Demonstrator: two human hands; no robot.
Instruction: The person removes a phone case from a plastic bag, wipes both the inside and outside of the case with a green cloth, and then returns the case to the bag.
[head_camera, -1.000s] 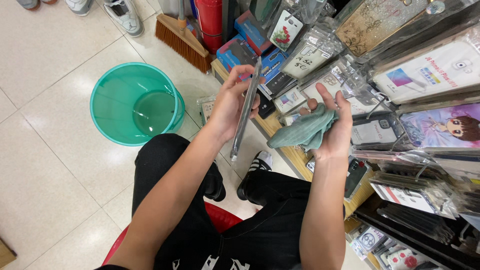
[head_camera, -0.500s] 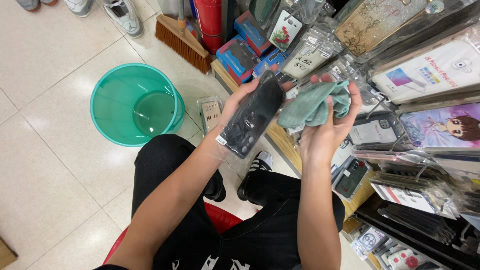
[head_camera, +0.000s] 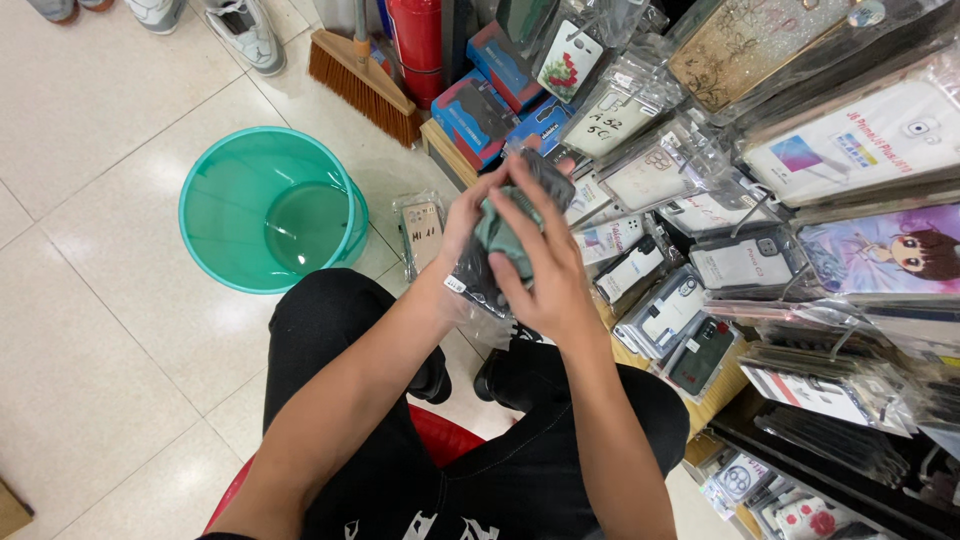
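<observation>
right hand (head_camera: 545, 270): centre of frame, fingers closed down over a green cloth (head_camera: 500, 238), pressing it flat against the case. left hand (head_camera: 468, 215): just left of it, fingers curled round the upper edge of a dark phone case in a clear bag (head_camera: 478, 285), gripping it from behind. change noted: half a second ago the two hands were apart, case held face-up in the left and cloth bunched loose in the right; now the cloth lies on the case and both hands overlap, so that much of the case is hidden. reading, as a judgement: wiping of the case is under way rather than being readied. case position: centre of frame, above the knees, its lower end and bag hanging below the hands. surroundings, outward: another bagged case (head_camera: 421, 228) on the floor tiles just left of the hands; teal bucket (head_camera: 245, 180) with a little water, left of centre; broom (head_camera: 362, 80) at upper centre, red cylinder (head_camera: 420, 45) beside it; display of packaged cases (head_camera: 700, 270) filling the right half; red stool (head_camera: 445, 440) under the legs, lower centre; another person's shoes (head_camera: 245, 30) at the upper left edge.
</observation>
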